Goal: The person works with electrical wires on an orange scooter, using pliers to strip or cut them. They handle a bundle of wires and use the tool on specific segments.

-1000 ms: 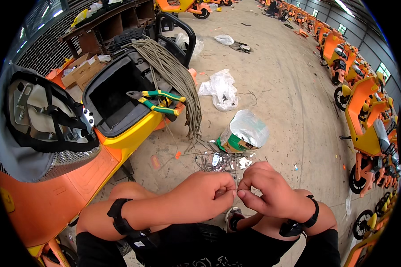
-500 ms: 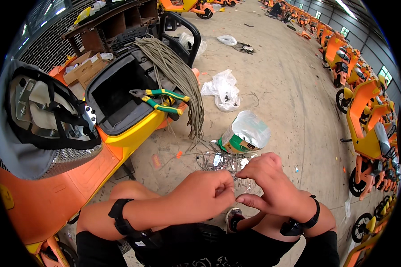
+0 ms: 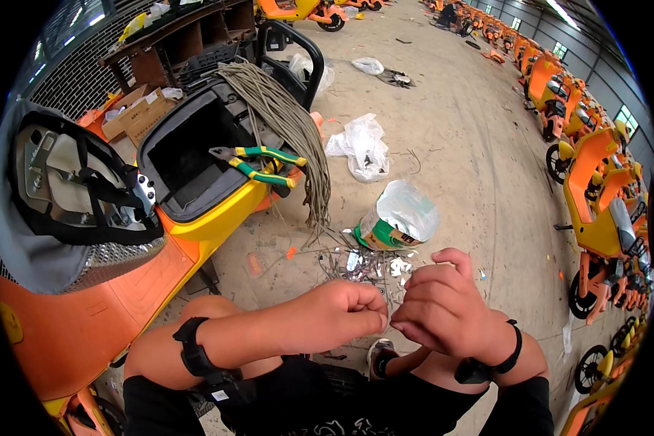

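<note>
My left hand (image 3: 341,314) is closed in a pinch above my lap, palm turned inward. Close beside it is my right hand (image 3: 443,309), its fingers curled in toward the left fingertips and its forefinger raised and bent. Whatever lies between the fingers, if anything, is too small to make out. To the left, green-and-yellow-handled pliers (image 3: 260,174) rest with handles apart across the rim of a scooter's open storage compartment (image 3: 232,201). A bundle of grey-brown cables (image 3: 277,109) hangs over that compartment's far right side.
The scooter's tipped-up seat (image 3: 87,211) stands at left. A green-and-white container (image 3: 405,214) sits on the floor ahead, near scattered clippings (image 3: 352,263). Beyond it lies a crumpled plastic bag (image 3: 367,149). Orange-yellow scooters (image 3: 585,196) line the right; a cardboard box (image 3: 144,115) is behind the compartment.
My right hand's fingers have curled in and its thumb has tucked down toward the left hand. My left hand stays pinched, shifted only slightly.
</note>
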{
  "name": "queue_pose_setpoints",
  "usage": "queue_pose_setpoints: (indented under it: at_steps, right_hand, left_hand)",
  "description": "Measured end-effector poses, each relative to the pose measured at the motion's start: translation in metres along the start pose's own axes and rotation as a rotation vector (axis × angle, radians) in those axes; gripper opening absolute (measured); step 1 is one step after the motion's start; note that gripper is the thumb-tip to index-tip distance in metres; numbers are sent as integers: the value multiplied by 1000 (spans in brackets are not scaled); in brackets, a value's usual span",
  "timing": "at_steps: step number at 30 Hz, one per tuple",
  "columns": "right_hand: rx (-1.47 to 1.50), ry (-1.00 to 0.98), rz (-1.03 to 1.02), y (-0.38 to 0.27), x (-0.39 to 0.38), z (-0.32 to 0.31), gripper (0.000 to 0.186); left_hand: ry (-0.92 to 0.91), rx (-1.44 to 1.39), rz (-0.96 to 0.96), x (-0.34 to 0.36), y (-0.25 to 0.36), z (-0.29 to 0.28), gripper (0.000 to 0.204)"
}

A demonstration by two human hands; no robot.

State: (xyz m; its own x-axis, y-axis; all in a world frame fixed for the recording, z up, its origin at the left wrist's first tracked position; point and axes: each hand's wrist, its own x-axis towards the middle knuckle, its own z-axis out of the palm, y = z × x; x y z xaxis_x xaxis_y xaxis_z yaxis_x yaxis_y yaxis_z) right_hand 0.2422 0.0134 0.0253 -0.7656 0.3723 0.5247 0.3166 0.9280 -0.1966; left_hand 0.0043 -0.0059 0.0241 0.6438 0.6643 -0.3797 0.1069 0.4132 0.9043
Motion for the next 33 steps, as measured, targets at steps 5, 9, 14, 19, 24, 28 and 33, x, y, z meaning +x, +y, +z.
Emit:
queue_pose_setpoints:
  at_steps: [5,9,14,19,24,28,33]
  right_hand:
    - [506,-130,386,3,-5,10,8]
    - [1112,-296,1027,-5,1,5,16]
    - [1553,-252,1173,5,-7,15,22]
    - [1327,-247,1094,3,-5,13,17]
    - [264,-12,243,6,2,10,19]
    - [-7,-27,-50,8,2,0,25]
    - [-127,-8,-151,3,0,-7,27]
  left_hand:
    - [257,593,428,1,-12,6,10]
    - [424,1014,828,8,-25,8,10]
    - [495,1490,1036,4,-19,13,13]
    - [518,1353,930,6,-23,11,14]
    - [336,580,349,3,-11,9,11]
    - [108,169,148,10,-16,-4,15]
    - [-12,-102,-29,8,-8,-1,18]
